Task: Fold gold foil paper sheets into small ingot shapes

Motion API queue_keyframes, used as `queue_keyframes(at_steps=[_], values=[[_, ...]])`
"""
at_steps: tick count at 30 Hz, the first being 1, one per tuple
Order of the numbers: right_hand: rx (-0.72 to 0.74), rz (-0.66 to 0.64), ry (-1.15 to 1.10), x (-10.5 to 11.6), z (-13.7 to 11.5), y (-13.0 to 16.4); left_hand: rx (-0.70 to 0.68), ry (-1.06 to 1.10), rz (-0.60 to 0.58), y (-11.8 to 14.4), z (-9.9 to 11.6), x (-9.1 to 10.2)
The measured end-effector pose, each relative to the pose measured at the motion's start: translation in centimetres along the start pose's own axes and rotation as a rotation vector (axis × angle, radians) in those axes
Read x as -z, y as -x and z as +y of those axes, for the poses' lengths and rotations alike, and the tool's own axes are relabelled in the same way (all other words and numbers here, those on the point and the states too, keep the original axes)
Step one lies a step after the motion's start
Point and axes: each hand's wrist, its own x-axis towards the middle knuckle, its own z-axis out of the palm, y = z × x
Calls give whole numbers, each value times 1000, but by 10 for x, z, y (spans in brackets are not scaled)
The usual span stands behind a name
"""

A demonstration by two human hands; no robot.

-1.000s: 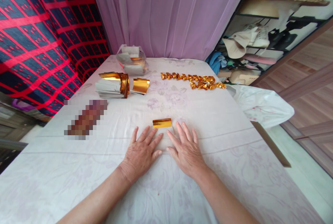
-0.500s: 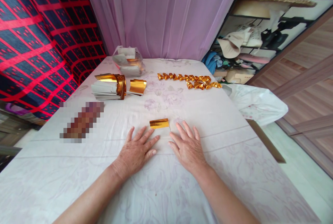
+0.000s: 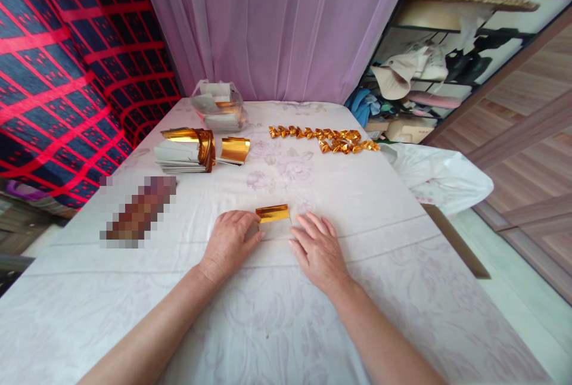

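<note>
A small sheet of paper (image 3: 273,221) with a gold foil top edge lies on the white flowered cloth near me. My left hand (image 3: 230,242) has its fingers curled on the sheet's left edge, pinching it. My right hand (image 3: 317,248) lies flat beside the sheet's right edge, fingers spread and touching the cloth. Farther off, a stack of gold foil papers (image 3: 190,149) sits at the left, with one curled gold sheet (image 3: 235,149) beside it. A row of folded gold pieces (image 3: 324,137) lies at the far right.
A clear plastic bag of papers (image 3: 218,106) stands at the table's far edge by the purple curtain. A blurred patch (image 3: 139,211) is on the left of the table. A white plastic bag (image 3: 440,176) hangs off the right edge. Cluttered shelves are at the right.
My left hand went from lying flat to curling its fingers onto the sheet's left edge. My right hand shifted slightly toward the sheet.
</note>
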Motion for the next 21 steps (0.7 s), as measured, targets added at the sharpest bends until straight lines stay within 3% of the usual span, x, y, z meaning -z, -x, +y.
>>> queue_keyframes(at_steps=[12, 16, 21], values=[[-76, 195, -196, -10, 17, -2, -59, -23, 43, 2, 0, -10], [-83, 128, -192, -8, 25, -12, -85, -25, 51, 3, 0, -12], [-135, -50, -160, -10, 35, -40, -113, -26, 58, 4, -2, -13]])
